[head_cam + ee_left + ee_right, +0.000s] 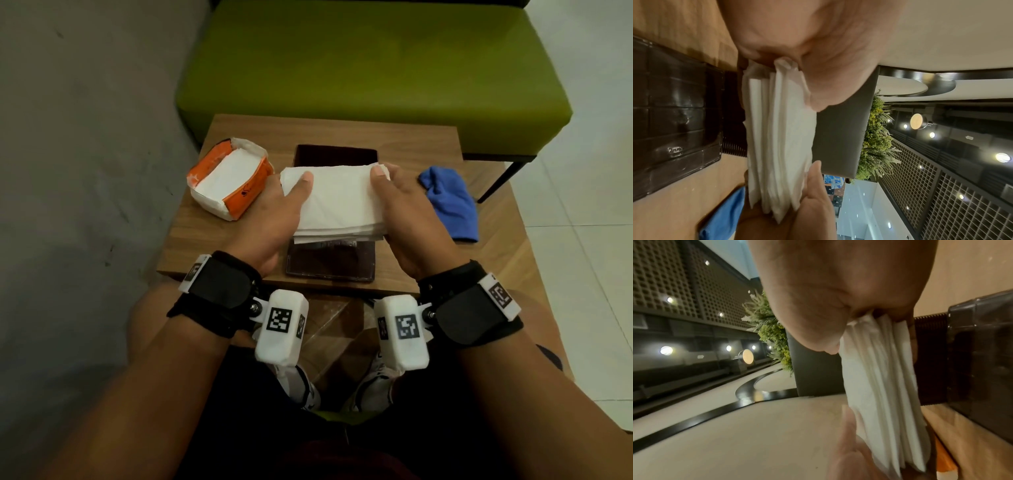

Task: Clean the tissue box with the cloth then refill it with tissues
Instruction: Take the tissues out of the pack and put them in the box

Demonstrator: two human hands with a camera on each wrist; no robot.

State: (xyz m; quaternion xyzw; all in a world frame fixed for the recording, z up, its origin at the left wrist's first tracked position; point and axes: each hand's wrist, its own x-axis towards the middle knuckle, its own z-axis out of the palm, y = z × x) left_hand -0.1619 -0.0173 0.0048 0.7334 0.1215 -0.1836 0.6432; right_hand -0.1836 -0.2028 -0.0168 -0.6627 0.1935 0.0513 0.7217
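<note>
I hold a stack of white tissues (337,198) level above the dark brown tissue box (335,155), which stands open on the small wooden table (212,246). My left hand (291,195) grips the stack's left end and my right hand (387,192) grips its right end, thumbs on top and fingers underneath. The box's flat glossy dark lid (330,263) lies just below the stack, near the table's front edge. The left wrist view shows the tissues (777,138) edge-on with the lid (674,113) beyond them. The right wrist view shows the same stack (879,378).
An opened orange tissue pack (229,178), still holding white tissues, lies to the left of the box. A crumpled blue cloth (448,202) lies at the right on the table. A green bench (359,68) stands right behind the table.
</note>
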